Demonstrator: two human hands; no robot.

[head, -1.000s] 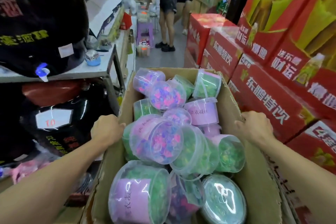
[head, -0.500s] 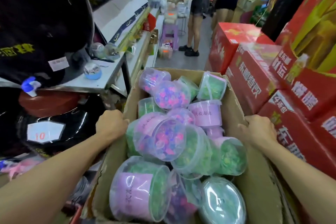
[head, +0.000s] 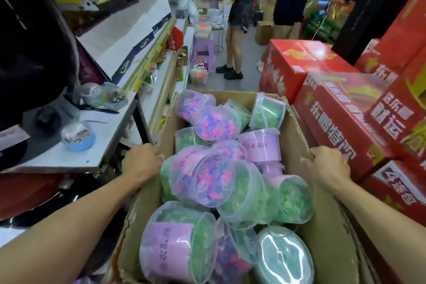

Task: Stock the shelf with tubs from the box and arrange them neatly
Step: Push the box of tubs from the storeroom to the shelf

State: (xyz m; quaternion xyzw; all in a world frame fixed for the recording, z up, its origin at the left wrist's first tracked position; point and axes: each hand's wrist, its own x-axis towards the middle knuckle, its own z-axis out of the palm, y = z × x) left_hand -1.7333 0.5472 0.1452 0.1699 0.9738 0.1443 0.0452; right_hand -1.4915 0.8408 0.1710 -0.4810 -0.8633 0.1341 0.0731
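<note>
An open cardboard box point(head: 297, 127) sits in front of me, filled with several clear plastic tubs. Some tubs hold pink and purple pieces point(head: 202, 180), others green pieces point(head: 292, 200), and many carry a lilac label point(head: 262, 145). They lie jumbled, mostly on their sides. My left hand point(head: 141, 163) grips the box's left wall. My right hand point(head: 327, 166) grips the box's right wall. The grey shelf point(head: 96, 145) runs along my left side.
Stacked red cartons point(head: 341, 117) stand close on the right. The shelf holds small globes, one with a blue base point(head: 78, 138), and dark goods. Two people point(head: 239, 14) stand in the aisle ahead beside a purple stool point(head: 204, 49) and boxes.
The view has tilted up and shifted left, showing more of the shelf and aisle. Both hands stay clamped on the box walls; the tubs have not shifted.
</note>
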